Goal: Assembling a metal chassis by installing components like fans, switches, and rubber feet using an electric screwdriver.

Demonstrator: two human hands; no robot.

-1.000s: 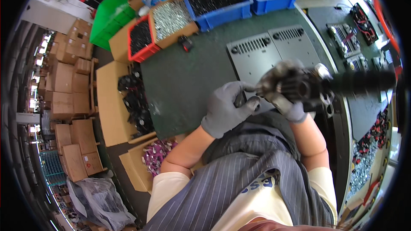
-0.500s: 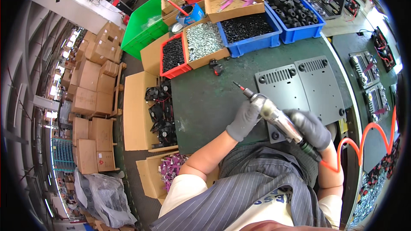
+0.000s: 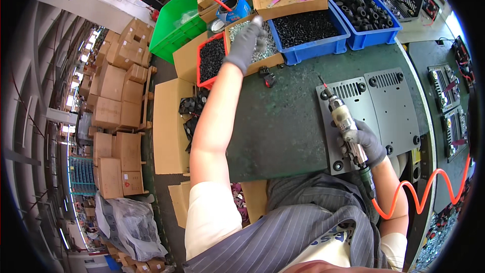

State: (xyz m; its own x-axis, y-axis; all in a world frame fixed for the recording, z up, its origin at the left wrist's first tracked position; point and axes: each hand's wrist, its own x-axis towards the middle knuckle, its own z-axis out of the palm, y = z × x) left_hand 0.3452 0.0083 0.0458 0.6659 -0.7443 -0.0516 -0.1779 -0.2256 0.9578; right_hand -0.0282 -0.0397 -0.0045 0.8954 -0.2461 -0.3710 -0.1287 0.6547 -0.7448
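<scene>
My right hand (image 3: 365, 144), in a grey glove, is wrapped round a pneumatic screwdriver (image 3: 345, 120). Its bit points away from me, above the left one of two dark grey metal panels (image 3: 348, 102) with slots and round black feet. An orange coiled air hose (image 3: 415, 203) runs from the tool's rear end. My left arm is stretched far forward. The gloved left hand (image 3: 245, 45) hovers over a cardboard box of small silver screws (image 3: 262, 50), its fingers apart and nothing visible in them. Part of the screws is hidden beneath this hand.
Left of the screws stands a red bin (image 3: 211, 60) of small black parts. Blue bins (image 3: 314, 48) of black parts line the back right. A black switch-like part (image 3: 267, 76) lies on the green table (image 3: 278, 126). A carton of fans (image 3: 169, 126) stands at the left.
My left hand has left the screwdriver's front and reached forward to the silver screws. The right hand has kept the tool, which has swung to point more straight ahead.
</scene>
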